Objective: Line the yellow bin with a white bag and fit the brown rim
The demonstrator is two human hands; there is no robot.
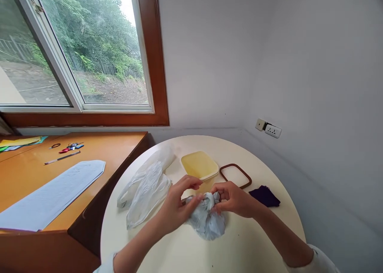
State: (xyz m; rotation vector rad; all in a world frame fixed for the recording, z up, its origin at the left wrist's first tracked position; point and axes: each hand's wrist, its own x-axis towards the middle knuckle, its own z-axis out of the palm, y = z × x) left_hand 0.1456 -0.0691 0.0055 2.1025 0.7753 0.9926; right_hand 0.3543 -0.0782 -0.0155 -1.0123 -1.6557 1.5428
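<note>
A pale, crumpled plastic bag (pixel 206 221) with a twisted knot at its top is between my two hands, over the near middle of the round table. My left hand (pixel 181 205) holds the bag's left side, its thumb against the knot and its index finger lifted apart. At the knot's right side, my right hand (pixel 231 201) pinches the bag's end with bent fingers. Just beyond stands a yellow plastic container (pixel 199 165), uncovered. A clear lid with a brown rim (pixel 250 181) lies right of it. What the bag contains, if anything, is hidden.
Loose white plastic bags (pixel 149 189) lie on the left of the round cream table (pixel 254 241). A folded dark purple cloth (pixel 265 196) is at the right. The wooden desk (pixel 119 145) alongside bears papers (pixel 60 193), a pen (pixel 62 158) and keys (pixel 73 146).
</note>
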